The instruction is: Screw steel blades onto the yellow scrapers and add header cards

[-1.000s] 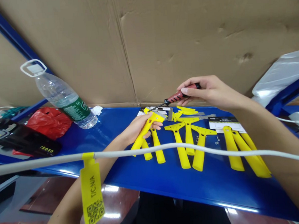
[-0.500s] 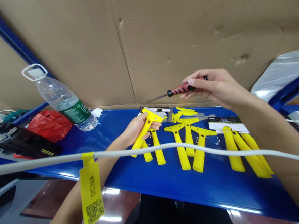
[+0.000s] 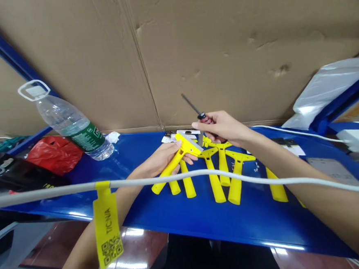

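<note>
Fingers of the left hand [image 3: 164, 155] closed round a yellow scraper [image 3: 171, 164], which is held tilted above the blue table [image 3: 185, 216], its head up and to the right with a metal strip along the edge. Right hand [image 3: 223, 125] grips a red-and-black screwdriver [image 3: 201, 115], shaft angled up and left, tip apart from the scraper; more yellow handles [image 3: 215, 179] lie beneath and to the right, a water bottle [image 3: 81, 131] stands well left.

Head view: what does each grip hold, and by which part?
Left grip: a yellow T-shaped plastic scraper, held near where its handle meets its head. Right grip: a red-and-black screwdriver, held by its handle.
</note>
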Demonstrator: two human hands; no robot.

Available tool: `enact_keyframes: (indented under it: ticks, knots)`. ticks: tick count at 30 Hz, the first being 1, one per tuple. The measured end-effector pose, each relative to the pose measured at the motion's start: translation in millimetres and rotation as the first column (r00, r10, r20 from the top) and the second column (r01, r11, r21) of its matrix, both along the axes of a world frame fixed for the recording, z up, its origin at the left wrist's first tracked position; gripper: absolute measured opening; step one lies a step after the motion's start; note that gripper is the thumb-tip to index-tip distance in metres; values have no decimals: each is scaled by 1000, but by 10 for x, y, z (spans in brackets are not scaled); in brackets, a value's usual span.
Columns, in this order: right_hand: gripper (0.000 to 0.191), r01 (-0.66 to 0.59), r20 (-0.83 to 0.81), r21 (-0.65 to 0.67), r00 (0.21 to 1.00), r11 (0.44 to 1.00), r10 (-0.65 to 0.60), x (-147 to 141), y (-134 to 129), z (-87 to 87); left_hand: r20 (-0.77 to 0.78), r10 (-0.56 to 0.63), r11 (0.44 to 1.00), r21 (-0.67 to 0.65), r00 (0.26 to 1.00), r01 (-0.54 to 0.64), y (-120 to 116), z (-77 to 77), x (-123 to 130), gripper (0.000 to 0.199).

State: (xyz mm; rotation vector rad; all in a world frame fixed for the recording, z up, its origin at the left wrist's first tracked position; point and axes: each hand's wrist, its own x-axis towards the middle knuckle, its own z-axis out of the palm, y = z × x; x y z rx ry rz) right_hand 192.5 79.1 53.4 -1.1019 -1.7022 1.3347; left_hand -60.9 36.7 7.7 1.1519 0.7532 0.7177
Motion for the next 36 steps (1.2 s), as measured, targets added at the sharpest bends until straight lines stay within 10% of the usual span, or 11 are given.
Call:
enact_keyframes:
  ticks: [9, 19, 22, 29, 36]
  knots:
    - [49, -167, 151, -103, 972, 980, 182, -87, -14, -119, -56, 54, 996, 69, 997, -50, -29, 0, 12, 56]
    - [34, -69, 187, -121, 978, 990, 91, -197, -84, -84, -177, 182, 948, 292, 967, -125, 9, -115, 2, 64]
    - [30, -44, 185, -102, 981, 994, 62, -171, -46, -90, -166, 358, 791, 576, 919, -205, 18, -185, -17, 85]
    - [25, 3, 159, -73, 987, 997, 9, -115, 9, -93, -225, 497, 127, 974, 838, 187, -4, -228, -80, 62]
    - [24, 22, 138, -105, 990, 994, -8, -132, -37, -35, -311, 567, 14, 929, 763, 369, -47, -277, -129, 67]
